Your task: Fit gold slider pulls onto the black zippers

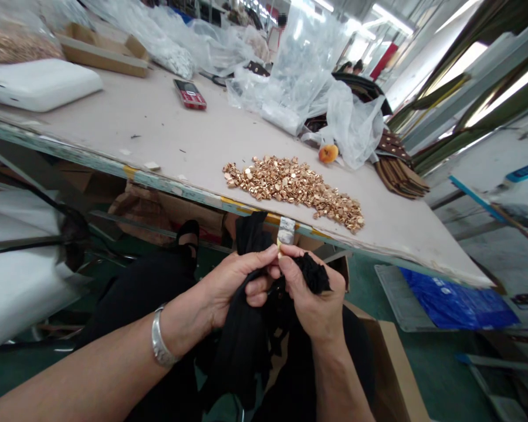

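My left hand (pixel 246 272), with a silver bracelet on the wrist, is closed around a long black fabric strip (pixel 240 346) that hangs down over my lap. Facing it, my right hand (pixel 314 293) is closed on a bunched black strip (pixel 314 274). Both thumbs and forefingers meet just below a pale, tape-wrapped piece (pixel 286 231) at the table's front edge. Something small and yellowish shows between the fingertips, too small to name. On the tabletop beyond my hands lies a heap of small gold metal pieces (pixel 290 181).
An orange-yellow fruit (pixel 328 153), clear plastic bags (pixel 299 76) and stacked brown pieces (pixel 400 170) lie beyond the heap. A red phone (pixel 190 95), white device (pixel 39 85) and cardboard tray (pixel 103 53) are to the left. Below stands an open cardboard box (pixel 400 369).
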`<state>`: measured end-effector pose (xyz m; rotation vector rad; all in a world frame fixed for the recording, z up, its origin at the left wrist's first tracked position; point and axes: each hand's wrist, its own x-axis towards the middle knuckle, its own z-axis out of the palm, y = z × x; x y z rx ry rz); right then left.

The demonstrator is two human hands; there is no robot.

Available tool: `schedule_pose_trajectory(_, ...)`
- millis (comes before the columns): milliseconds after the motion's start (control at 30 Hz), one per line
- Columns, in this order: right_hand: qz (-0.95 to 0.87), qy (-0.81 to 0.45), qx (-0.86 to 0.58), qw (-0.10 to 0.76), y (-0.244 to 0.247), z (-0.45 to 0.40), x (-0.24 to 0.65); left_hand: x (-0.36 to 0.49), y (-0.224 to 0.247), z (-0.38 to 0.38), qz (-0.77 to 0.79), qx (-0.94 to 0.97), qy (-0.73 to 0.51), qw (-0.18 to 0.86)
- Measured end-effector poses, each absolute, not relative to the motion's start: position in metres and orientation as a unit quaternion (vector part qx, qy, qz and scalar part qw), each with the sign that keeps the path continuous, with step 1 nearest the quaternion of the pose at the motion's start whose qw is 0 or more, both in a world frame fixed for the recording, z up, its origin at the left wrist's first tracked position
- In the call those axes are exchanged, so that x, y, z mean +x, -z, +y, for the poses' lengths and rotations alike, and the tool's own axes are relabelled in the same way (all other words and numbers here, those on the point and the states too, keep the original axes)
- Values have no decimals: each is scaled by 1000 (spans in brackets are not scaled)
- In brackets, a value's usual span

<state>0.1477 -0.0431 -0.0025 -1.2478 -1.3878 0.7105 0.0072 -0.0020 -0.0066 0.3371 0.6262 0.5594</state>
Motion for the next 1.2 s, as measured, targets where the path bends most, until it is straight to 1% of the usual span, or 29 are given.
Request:
schedule_pose_trajectory(200,-602,-255,-526,544,1,-43,141,8,4,0,317,180,-280,888)
schedule_pose_trajectory(367,-587,-282,-522,551,4,-44,143,6,5,-4,323,181,-265,890)
schedule_pose_trajectory(567,-549,-253,-547,579,3,-43,129,8,3,3,302,193,-302,884)
schedule_pose_trajectory(700,-533,-247,-555,589,4,-48,123,8,3,-1,328,209,-325,862)
schedule_pose_trajectory(967,-575,-244,-550,555,14,-65,134,7,5,-18,347,217,-322,854)
schedule_pose_trajectory(1067,-584,-262,-548,539,10,-63,141,5,5,-17,337,223,-302,863)
schedule_pose_trajectory(1200,-592,-277,-545,525,0,-58,144,6,3,-16,336,209,-307,866)
